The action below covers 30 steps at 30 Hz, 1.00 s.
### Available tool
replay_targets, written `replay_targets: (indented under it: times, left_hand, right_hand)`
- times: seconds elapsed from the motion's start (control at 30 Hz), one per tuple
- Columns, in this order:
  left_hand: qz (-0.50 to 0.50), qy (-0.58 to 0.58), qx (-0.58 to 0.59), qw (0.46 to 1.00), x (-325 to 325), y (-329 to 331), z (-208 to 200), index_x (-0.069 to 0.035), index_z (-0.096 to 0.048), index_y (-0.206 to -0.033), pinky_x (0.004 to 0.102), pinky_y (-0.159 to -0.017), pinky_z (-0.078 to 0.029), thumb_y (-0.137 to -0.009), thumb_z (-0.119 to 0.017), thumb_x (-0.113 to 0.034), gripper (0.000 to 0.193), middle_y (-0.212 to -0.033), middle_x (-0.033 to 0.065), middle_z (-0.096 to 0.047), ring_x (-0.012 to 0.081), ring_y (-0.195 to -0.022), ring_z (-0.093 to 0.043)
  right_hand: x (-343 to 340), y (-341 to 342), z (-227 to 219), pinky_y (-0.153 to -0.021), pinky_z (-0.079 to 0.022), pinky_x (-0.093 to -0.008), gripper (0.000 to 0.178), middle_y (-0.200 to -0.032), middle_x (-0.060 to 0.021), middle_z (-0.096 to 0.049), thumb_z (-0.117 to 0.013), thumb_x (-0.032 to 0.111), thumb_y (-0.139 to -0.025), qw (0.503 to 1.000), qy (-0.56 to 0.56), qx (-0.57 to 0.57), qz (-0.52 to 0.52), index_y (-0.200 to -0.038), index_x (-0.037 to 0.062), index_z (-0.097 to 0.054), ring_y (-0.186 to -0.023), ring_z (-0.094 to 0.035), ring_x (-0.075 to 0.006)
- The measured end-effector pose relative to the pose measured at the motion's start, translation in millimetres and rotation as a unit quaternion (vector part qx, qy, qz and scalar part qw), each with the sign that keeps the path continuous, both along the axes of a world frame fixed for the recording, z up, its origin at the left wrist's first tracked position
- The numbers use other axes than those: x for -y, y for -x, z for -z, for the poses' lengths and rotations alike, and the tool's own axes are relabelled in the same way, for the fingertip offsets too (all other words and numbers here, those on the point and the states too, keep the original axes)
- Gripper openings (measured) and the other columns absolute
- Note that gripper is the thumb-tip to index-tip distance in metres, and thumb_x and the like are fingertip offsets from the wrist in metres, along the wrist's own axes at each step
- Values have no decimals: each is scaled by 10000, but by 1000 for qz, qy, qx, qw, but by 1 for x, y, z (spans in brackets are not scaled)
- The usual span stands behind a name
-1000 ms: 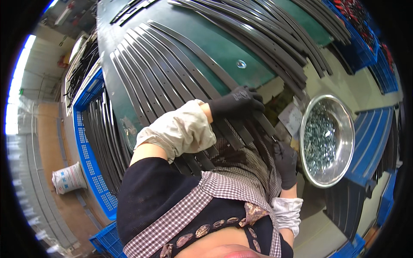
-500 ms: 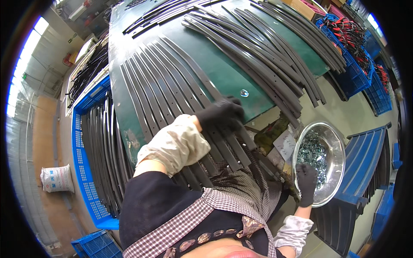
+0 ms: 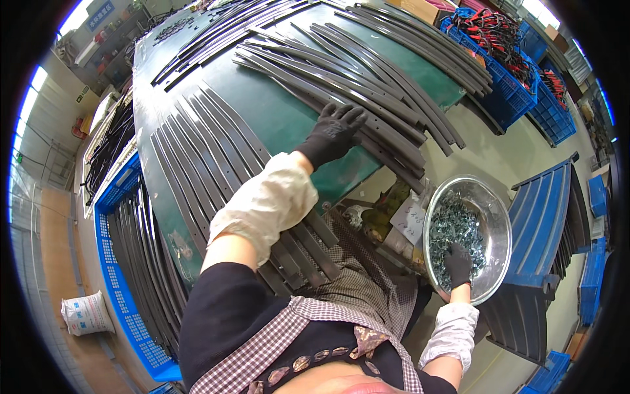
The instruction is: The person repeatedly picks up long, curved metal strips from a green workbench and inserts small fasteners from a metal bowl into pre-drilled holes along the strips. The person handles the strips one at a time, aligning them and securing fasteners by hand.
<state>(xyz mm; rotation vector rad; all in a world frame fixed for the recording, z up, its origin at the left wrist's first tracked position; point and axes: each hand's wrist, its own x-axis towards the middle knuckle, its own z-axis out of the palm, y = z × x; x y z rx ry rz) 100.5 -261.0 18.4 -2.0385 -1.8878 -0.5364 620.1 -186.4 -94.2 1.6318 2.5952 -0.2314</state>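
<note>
My left hand (image 3: 330, 136), in a dark glove, reaches over the green table to the near edge of a loose pile of long dark strips (image 3: 341, 77). Its fingers are spread, and nothing shows in them; whether they touch the strips I cannot tell. A row of similar dark strips (image 3: 209, 141) lies side by side to its left, the near ends reaching over my lap. My right hand (image 3: 458, 265), also gloved, is down in a shiny metal bowl (image 3: 500, 240) among many small metal pieces (image 3: 453, 220). Its fingertips are partly hidden there.
A blue crate (image 3: 118, 279) full of dark strips stands left of the green table (image 3: 266, 108). Blue crates (image 3: 508, 98) with red and black parts stand at the far right. Right of the bowl is a large blue panel-like piece (image 3: 541, 217). A white sack (image 3: 87, 314) lies far left.
My left hand has moved away from the row of strips, farther out to the loose pile, and its fingers have spread. My right hand reaches farther into the bowl. The whole view has shifted.
</note>
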Motion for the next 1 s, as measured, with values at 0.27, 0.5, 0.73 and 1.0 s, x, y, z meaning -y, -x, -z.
replay_targets:
  times: [0.27, 0.5, 0.73, 1.0]
  left_hand:
    - [90, -3, -36, 995, 2, 3, 25, -224, -639, -1161, 546, -1095, -329, -805, -704, -260, 363, -1098, 13, -618, 238, -1113, -581]
    - [139, 12, 102, 985, 57, -33, 15, -173, -631, -831, 499, -1017, -410, -740, -745, -193, 147, -869, 24, -613, 272, -900, -623]
    - [270, 111, 335, 896, 78, -36, 11, -94, -636, -795, 414, -834, -451, -739, -718, -88, 99, -848, 67, -647, 273, -857, -606]
    - [312, 110, 238, 913, 76, -25, 9, -107, -681, -862, 401, -866, -462, -743, -738, -127, 133, -900, 45, -662, 271, -896, -611]
  right_hand:
    - [3, 10, -7, -820, -495, -494, 305, -970, -201, -682, -646, 287, -817, 990, -46, -132, 30, -981, 31, -668, -925, -644, -396]
    - [-1, 18, 5, -972, -473, -447, 399, -1146, -209, -672, -690, 275, -791, 999, 23, -15, 38, -1126, 57, -686, -1092, -624, -377]
    - [-2, 7, -8, -910, -496, -424, 373, -1057, -176, -690, -749, 217, -759, 994, 6, -104, 19, -1092, 61, -687, -1008, -640, -358]
    - [6, -4, -54, -600, -464, -319, 339, -860, -78, -681, -737, 187, -866, 910, 53, -402, 89, -1125, -12, -649, -685, -600, -159]
